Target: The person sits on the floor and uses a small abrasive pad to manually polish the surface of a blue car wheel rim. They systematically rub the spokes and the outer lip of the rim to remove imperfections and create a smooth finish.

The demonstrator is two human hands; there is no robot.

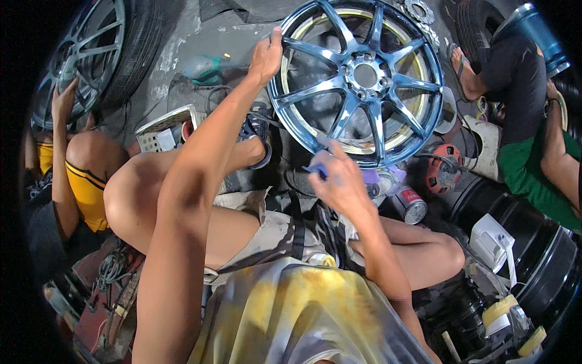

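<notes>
The blue spoked wheel rim stands upright on the floor, face toward the person, just beyond the bent knees. The left hand grips the rim's upper left edge, fingers curled closed over the lip, steadying it. The right hand is at the lower edge of the rim, fingers closed on a small blue piece, apparently a pad or scrap of abrasive sheet; its exact kind cannot be told.

Step in hand, as judged: surface work on the rim's lower outer band, with the left hand acting as the brace.

The next move calls for firm hold at the top edge so the rim does not roll, and even pressure from the right hand along the curve of the lip. To reach an untreated section, the rim would need turning by the left hand.

Nearby: a spray can and a red power tool lie near the right hand. Other people sit at left and right; one touches a tyred wheel at upper left.
</notes>
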